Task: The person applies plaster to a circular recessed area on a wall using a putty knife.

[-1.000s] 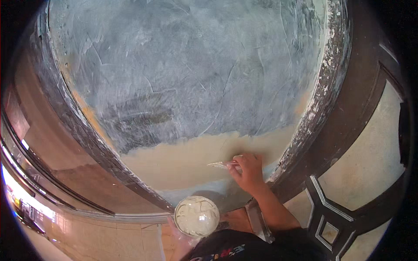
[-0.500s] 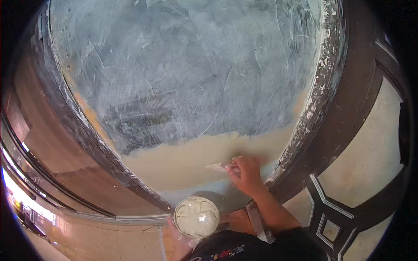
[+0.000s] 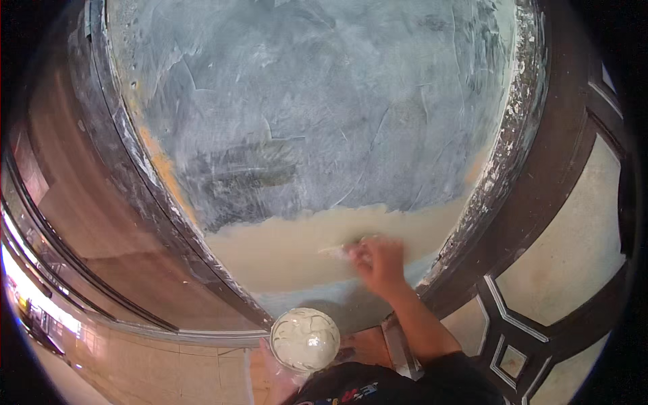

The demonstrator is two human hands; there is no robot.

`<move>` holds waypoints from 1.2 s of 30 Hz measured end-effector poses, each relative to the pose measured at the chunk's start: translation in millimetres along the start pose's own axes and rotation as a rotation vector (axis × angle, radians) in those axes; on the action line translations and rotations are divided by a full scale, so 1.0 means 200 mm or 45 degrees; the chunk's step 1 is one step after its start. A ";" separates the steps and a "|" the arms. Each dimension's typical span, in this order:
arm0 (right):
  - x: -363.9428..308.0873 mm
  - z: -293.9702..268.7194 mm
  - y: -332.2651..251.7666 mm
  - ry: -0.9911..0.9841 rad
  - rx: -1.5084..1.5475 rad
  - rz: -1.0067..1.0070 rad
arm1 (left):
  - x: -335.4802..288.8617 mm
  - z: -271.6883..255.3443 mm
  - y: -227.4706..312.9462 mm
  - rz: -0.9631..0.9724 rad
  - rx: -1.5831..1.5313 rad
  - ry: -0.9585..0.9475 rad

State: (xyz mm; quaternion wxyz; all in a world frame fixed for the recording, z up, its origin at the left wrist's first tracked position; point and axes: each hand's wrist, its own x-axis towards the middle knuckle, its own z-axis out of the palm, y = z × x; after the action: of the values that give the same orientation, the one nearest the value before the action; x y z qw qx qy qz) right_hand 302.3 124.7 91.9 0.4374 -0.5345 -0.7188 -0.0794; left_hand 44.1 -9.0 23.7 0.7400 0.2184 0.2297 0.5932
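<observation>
The right hand (image 3: pixel 383 262) has its fingers closed on a small flat tool (image 3: pixel 333 250), which is in front of the tan part (image 3: pixel 263 260) low on the big gray wall (image 3: pixel 317 108), but it is too blurry to tell if they touch. The left hand (image 3: pixel 277 371) curls around the side of a round tub (image 3: pixel 305 310) of creamy paste (image 3: pixel 293 337), near the black shirt (image 3: pixel 368 378), with some fingers hidden. The wall has 2 dark, scratched side strips (image 3: pixel 501 152).
</observation>
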 end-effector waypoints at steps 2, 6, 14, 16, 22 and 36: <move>0.14 -0.10 -0.01 0.325 0.114 0.069 | -0.04 -0.02 0.02 0.194 0.159 -0.175; 0.27 -0.30 -0.11 0.594 0.466 0.355 | -0.02 -0.22 0.02 -0.131 -0.176 0.090; -0.02 0.11 -0.19 0.045 -0.095 -0.154 | 0.03 -0.34 0.09 -0.197 -0.158 0.074; 0.08 0.09 -0.22 0.104 -0.101 -0.107 | 0.03 -0.41 0.12 -0.197 -0.113 0.114; 0.30 -0.25 -0.29 0.721 0.021 0.195 | 0.03 -0.50 0.14 -0.214 -0.098 0.230; 0.15 -0.24 -0.11 0.622 0.257 0.355 | 0.00 -0.41 0.18 -0.337 -0.158 0.059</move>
State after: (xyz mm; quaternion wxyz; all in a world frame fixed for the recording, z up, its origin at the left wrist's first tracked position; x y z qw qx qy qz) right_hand 308.6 108.7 150.2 0.6549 -0.5470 -0.5163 -0.0730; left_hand -32.7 3.2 -19.9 0.8183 0.1263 0.2363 0.5085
